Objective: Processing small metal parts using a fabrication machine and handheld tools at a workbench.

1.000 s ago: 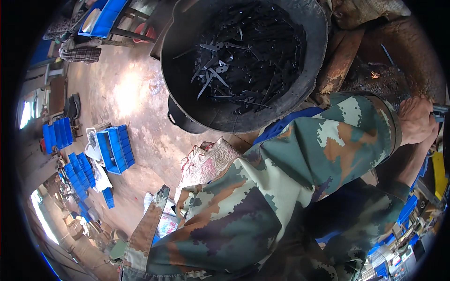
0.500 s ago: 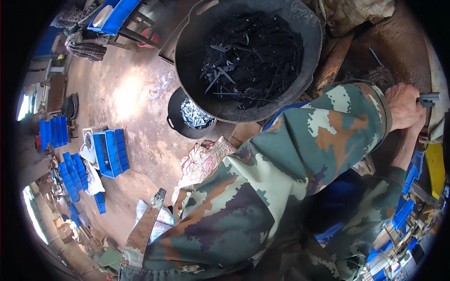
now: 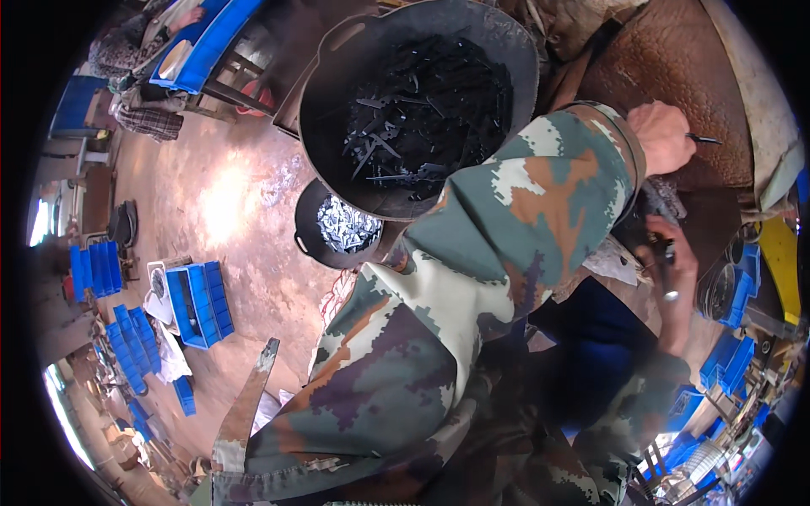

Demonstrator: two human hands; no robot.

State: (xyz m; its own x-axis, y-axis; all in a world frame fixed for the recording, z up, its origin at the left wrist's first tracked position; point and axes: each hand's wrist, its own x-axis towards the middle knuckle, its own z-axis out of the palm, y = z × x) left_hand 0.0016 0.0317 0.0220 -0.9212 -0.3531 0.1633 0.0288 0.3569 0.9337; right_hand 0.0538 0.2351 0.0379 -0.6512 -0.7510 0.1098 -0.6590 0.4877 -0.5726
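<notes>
My left hand (image 3: 661, 137) reaches far across to the upper right in a camouflage sleeve. It is closed, and a thin dark metal piece (image 3: 704, 139) sticks out past its right side. Below it, my right hand (image 3: 672, 257) curls round a dark tool (image 3: 670, 294) with a round shiny end; its kind is unclear. Between the two hands lies a rough greyish lump (image 3: 662, 201), partly covered by the left cuff. A large black tub (image 3: 310, 118) of dark flat metal parts (image 3: 422, 110) stands left of my left hand.
A smaller black bucket (image 3: 305, 221) holds shiny metal pieces (image 3: 348, 226). Brown sheeting (image 3: 683, 76) covers the surface beyond my left hand. Blue bins (image 3: 198, 304) stand on the floor at left and at far right, near a yellow panel (image 3: 778, 266). Another person's hand (image 3: 187, 18) shows at upper left.
My hands, close together before, have come apart. The left has moved left and up with the thin piece, while the right has dropped lower with its tool. The view has shifted slightly.
</notes>
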